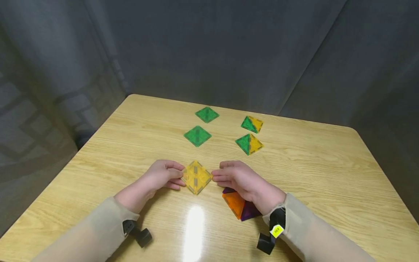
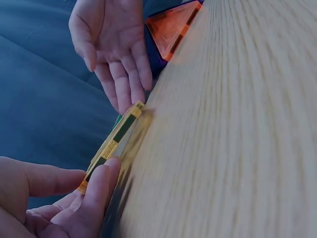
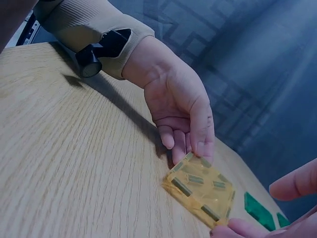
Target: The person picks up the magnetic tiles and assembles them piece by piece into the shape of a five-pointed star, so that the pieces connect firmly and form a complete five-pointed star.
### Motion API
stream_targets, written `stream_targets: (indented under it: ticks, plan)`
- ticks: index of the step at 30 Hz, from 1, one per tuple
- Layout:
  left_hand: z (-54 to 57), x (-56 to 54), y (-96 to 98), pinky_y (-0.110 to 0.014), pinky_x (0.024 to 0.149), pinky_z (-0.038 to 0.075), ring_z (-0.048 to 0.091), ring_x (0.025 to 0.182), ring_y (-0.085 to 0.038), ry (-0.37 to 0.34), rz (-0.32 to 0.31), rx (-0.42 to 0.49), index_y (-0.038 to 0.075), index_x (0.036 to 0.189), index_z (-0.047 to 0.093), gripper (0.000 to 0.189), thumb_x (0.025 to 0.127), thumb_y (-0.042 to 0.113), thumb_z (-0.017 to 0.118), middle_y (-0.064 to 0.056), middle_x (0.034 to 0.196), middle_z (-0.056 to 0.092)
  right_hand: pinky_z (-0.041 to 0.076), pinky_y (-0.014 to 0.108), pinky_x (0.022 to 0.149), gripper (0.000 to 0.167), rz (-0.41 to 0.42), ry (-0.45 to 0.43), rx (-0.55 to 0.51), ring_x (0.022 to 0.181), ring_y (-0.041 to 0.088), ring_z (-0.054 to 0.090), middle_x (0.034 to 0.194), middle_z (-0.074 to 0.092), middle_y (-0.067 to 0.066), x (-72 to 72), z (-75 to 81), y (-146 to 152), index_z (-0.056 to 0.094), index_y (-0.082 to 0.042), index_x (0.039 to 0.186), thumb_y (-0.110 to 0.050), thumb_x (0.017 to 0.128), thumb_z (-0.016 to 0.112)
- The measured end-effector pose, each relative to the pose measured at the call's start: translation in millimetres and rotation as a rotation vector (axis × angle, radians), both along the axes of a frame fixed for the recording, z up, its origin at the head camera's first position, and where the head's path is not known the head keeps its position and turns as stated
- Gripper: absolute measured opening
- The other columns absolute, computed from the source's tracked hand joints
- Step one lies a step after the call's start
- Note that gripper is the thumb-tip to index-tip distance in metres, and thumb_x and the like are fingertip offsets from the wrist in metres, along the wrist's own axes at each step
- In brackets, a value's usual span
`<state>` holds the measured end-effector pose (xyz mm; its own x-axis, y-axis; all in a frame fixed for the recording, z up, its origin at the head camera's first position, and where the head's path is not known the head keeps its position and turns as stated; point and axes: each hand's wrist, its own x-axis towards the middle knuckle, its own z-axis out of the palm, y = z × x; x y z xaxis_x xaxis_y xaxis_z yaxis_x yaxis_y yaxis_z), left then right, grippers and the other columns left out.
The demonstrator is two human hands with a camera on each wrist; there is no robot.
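Two yellow triangular magnetic tiles [image 1: 202, 177] form a diamond between the hands, tilted slightly up off the table in the left wrist view. My left hand [image 1: 165, 175] pinches the diamond's left corner between thumb and fingers, as the right wrist view also shows. My right hand [image 1: 240, 180] has its fingers extended, with the fingertips right at the opposite corner and the thumb held apart. Under the right palm lie an orange triangular tile [image 1: 234, 203] and purple triangular tiles [image 1: 250, 211], partly hidden by that hand.
Behind the hands, two green diamonds [image 1: 198, 136] lie one behind the other on the wooden table [image 1: 311, 174]. To their right are two green-and-yellow diamonds [image 1: 255, 144]. Dark curtains [image 1: 209, 51] hang around the table's far edges.
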<state>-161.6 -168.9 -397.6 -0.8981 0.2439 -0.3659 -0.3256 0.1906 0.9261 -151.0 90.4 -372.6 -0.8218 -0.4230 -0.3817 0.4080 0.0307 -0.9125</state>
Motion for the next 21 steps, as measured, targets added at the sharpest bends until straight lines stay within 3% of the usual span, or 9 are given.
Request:
stream_targets:
  ticks: [4, 11, 21]
  plan:
    - [3.1, 0.8, -1.2, -0.036, 0.069, 0.06, 0.072, 0.079, -0.028, 0.007, -0.002, 0.043, -0.018, 0.127, 0.051, 0.036, 0.093, -0.004, 0.056, -0.021, 0.094, 0.069, 0.048, 0.041, 0.1, 0.057, -0.017, 0.006, -0.028, 0.114, 0.036, 0.06, 0.132, 0.051, 0.032, -2.4, -3.3, 0.4, 0.022, 0.015, 0.148, -0.002, 0.099, 0.047]
    - [12.9, 2.8, 3.9, -0.035, 0.07, 0.06, 0.072, 0.08, -0.028, 0.026, -0.018, 0.093, -0.017, 0.127, 0.052, 0.037, 0.093, -0.002, 0.058, -0.015, 0.087, 0.07, 0.057, 0.031, 0.08, 0.048, 0.019, 0.063, -0.055, 0.082, 0.021, 0.068, 0.091, 0.067, 0.016, -5.5, -4.6, 3.1, 0.039, 0.016, 0.139, 0.002, 0.095, 0.054]
    - [29.4, 7.3, 24.1, -0.036, 0.077, 0.059, 0.071, 0.09, -0.032, 0.026, -0.069, 0.14, -0.014, 0.123, 0.057, 0.034, 0.093, 0.001, 0.063, -0.016, 0.098, 0.07, 0.051, 0.02, 0.063, 0.038, -0.004, 0.051, 0.018, 0.069, 0.013, 0.06, 0.084, 0.063, 0.008, -1.5, 4.8, 24.7, 0.05, 0.012, 0.129, -0.005, 0.097, 0.058]
